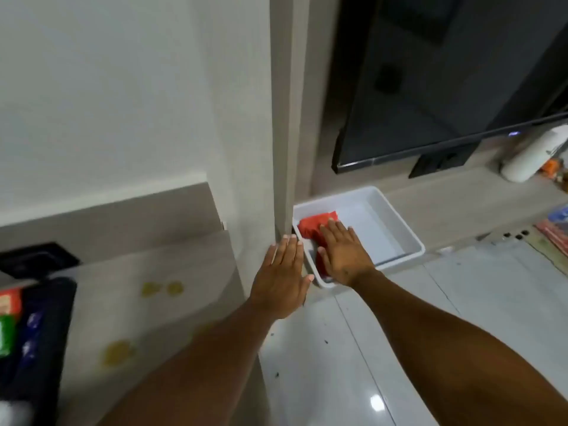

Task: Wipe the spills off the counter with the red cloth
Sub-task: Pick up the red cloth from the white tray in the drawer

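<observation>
1. While the cloth (pixel 315 227) sits in the tub (pixel 399 229), nothing is wiped yet; it lies bunched in the tub's near-left corner, against the wall next to the pillar (pixel 282 118).
2. Cloth's long axis looks to run along the tub's left wall, from near corner toward the far end. It's a crumpled bundle, so no clear "pointing" end.
3. Right hand (pixel 344 256) is flat over the cloth, palm down, fingers spread and extended, not closed on it. Fingertips reach roughly the cloth's middle; the palm hides its near part. Contact likely, can't confirm.
4. Left hand (pixel 284 278) is just left of the tub, near its rim, also flat with fingers apart, holding nothing.
5. So the right hand is the nearer one: the cloth is directly under it. Next move, my read: curl fingers, pinch the bundle, lift out.
6. Spills (pixel 161 289): yellow blots on the counter (pixel 123 302), well left of the tub, past the pillar. Another blot (pixel 118 353) sits nearer the camera.
</observation>
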Tool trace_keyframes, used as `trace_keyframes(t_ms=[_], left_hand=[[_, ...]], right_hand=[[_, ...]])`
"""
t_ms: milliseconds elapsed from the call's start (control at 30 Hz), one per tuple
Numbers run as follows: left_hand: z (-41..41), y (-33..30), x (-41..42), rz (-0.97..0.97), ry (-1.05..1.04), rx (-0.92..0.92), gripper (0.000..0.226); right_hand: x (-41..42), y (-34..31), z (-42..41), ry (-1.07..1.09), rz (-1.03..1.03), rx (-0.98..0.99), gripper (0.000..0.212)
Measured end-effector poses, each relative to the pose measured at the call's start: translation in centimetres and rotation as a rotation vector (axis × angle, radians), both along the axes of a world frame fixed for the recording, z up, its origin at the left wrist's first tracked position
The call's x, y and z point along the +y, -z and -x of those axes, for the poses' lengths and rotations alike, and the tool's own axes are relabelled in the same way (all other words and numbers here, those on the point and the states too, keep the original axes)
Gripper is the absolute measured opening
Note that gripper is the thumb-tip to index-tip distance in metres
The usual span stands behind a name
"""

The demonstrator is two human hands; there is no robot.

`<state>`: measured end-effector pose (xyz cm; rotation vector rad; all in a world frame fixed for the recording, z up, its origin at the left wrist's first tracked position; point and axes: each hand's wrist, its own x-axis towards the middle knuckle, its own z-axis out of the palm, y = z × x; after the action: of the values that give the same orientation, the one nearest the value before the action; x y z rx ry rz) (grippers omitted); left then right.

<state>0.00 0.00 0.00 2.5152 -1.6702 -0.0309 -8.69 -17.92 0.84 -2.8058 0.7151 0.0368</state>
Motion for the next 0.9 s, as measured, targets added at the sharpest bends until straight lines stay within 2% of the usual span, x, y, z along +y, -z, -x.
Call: trace_keyframes(t_ms=[200, 467, 600, 767, 900], left_hand=[[-0.1, 3.6, -2.7, -0.052, -0.041, 0.038, 0.071], [-1.4, 4.6, -3.8, -0.096, -0.035, 0.096, 0.080], [-1.6, 3.9, -3.5, -0.117, -0.047, 0.098, 0.081], [-1.8, 1.6, -1.2, -0.101, -0.071, 0.068, 0.076], [-0.9, -0.5, 2.5, -0.078, -0.073, 0.059, 0.075]], right_hand=[[-2.5, 3.7, -2.6, 0.016, -0.045, 0.081, 0.065], [-2.9, 6.1, -5.0, 0.104, -0.181, 0.127, 0.073], [-2.7, 4.5, -5.2, 0.213, -0.342, 0.010, 0.061], [-1.5, 1.2, -3.9, 0.299, -0.233, -0.126, 0.040], [1.3, -1.2, -2.5, 0.312, -0.269, -0.134, 0.056]])
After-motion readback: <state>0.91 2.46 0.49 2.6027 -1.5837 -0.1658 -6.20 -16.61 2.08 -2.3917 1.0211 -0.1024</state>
